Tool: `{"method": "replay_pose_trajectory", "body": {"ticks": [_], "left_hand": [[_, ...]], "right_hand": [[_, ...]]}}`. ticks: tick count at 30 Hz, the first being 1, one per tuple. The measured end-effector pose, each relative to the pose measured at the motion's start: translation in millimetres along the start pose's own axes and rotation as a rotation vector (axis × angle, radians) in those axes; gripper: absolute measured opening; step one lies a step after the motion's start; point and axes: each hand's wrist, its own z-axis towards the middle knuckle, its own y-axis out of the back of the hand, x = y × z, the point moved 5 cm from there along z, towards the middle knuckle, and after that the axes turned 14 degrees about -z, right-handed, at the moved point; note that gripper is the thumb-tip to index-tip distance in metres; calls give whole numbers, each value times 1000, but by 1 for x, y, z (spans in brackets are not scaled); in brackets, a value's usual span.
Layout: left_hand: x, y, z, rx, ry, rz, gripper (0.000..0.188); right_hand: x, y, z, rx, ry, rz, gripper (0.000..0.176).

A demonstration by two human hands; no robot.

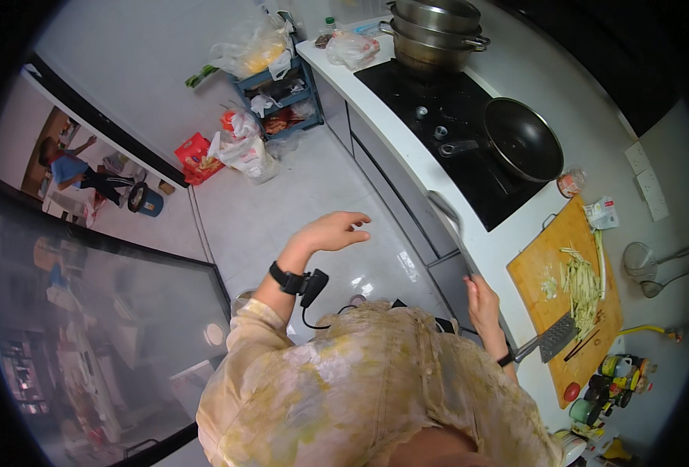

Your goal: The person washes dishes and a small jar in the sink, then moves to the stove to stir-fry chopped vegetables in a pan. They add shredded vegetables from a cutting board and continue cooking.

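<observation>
My left hand (pixel 334 231) is held out above the tiled floor, with nothing in it and its thumb and fingers apart. In my right hand (pixel 482 303) is the handle of a metal cooking utensil (pixel 448 211), a ladle or spatula, whose head lies over the counter's front edge. Beyond it a black frying pan (pixel 522 140) rests on the black cooktop (pixel 432 102), looking bare inside. To the right of my right hand is a wooden cutting board (pixel 534 265) bearing pale green vegetable strips (pixel 582 292). A cleaver (pixel 557 338) lies across its near edge, beside dark chopsticks (pixel 581 345).
Stacked steel pots (pixel 436 35) stand at the cooktop's far end. Seasoning bottles (pixel 604 388) crowd the wall side. Plastic bags (pixel 245 154) lie on the floor near a blue rack (pixel 277 99). A sliding glass door (pixel 99 327) is at left; another person (pixel 79 169) is beyond the doorway.
</observation>
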Motion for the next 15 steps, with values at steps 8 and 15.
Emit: {"method": "replay_pose_trajectory", "body": {"ticks": [8,15], "left_hand": [[90,98,-97,-261,43,-329,46],[161,134,-105,-317,225,-433,47]], "right_hand": [[158,-96,139,-63,341,239,18],[199,-215,208,769,-117,687,27]]}}
